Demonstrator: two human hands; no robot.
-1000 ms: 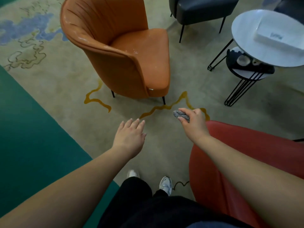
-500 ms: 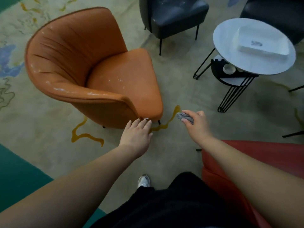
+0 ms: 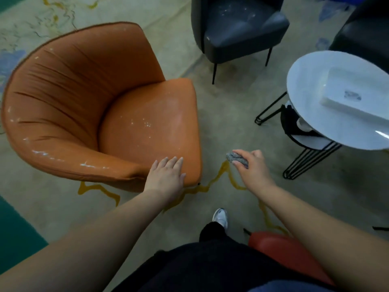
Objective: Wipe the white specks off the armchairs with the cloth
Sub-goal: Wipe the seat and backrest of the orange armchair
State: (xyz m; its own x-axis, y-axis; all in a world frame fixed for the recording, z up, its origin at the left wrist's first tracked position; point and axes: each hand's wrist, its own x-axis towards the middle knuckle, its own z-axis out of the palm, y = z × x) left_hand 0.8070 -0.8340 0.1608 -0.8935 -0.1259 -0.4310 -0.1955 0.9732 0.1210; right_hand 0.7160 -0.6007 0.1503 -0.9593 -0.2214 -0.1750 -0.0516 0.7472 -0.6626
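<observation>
Right grip (image 3: 251,165) pinching grey cloth (image 3: 236,158); left grip (image 3: 166,175) spread flat on orange armchair (image 3: 88,98).

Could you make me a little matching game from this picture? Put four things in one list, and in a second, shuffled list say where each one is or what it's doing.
Things:
1. cloth
2. left hand
3. white specks
4. white box

Places or states:
A. scattered over the seat of the orange armchair
B. lying on the round white table
C. bunched up in the right hand
D. fingers straight, at the front edge of the orange seat

Pairs: 1-C, 2-D, 3-A, 4-B
</observation>
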